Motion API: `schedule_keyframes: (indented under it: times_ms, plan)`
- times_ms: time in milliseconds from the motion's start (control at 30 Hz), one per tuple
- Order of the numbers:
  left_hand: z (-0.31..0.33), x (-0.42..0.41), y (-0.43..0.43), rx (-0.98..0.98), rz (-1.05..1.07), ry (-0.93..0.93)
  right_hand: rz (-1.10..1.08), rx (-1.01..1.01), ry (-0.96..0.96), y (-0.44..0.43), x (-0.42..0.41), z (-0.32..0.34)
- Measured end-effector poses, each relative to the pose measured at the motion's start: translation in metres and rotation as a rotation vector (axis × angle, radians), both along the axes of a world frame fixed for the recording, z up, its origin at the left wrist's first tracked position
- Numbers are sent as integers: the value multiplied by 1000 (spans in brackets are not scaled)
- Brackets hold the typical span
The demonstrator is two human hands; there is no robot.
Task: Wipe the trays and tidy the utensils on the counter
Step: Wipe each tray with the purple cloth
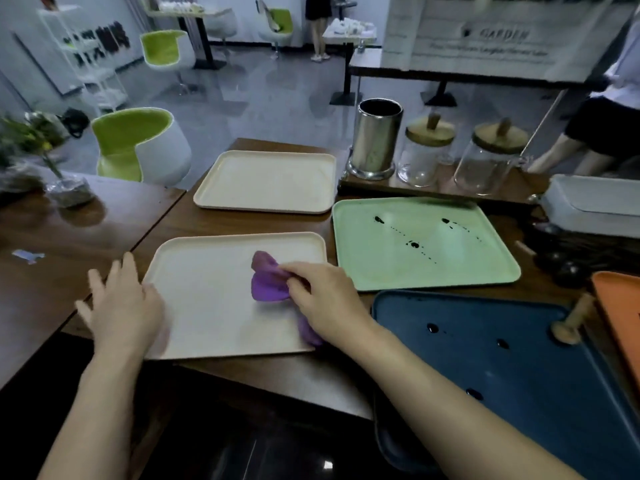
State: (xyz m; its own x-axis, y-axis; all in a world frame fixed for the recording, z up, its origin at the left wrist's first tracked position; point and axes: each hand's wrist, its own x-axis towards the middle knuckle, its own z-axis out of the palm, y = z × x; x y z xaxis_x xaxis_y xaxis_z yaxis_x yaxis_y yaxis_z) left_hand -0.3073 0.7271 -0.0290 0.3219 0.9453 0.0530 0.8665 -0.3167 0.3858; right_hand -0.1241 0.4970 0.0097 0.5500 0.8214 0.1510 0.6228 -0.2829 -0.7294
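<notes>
Five trays lie on the table [69, 271] in front of me. My right hand [322, 299] is curled round a purple cloth [268, 285], holding it down on the near cream tray [207, 313], right of its middle. My left hand [121, 303] is spread flat, fingers straight, resting on that tray's left edge. A second cream tray [266, 181] sits farther off. To the right, the green tray [415, 268] and, nearer me, the blue tray [485, 375] both carry dark spots. An orange tray [620, 306] shows at the right edge. A metal canister [375, 140] stands beyond the green tray.
</notes>
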Motion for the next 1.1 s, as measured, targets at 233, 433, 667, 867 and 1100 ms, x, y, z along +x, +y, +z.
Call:
schedule_keyframes:
  times_ms: [233,433,667,867,1100]
  plan:
    - [37,137,-126,83,-528,-197,-253,332,172,-91,102,60]
    - [17,199,-183,17,-650,12,-259,-299,-234,-147,185,29]
    - [-1,202,-164,59,-722,234,-85,-613,-330,-154,210,-23]
    - [-2,200,-158,35,-766,163,-99,-680,-317,-109,198,-35]
    - [-8,198,-152,94,-811,170,23,-619,-361,-13,151,-36]
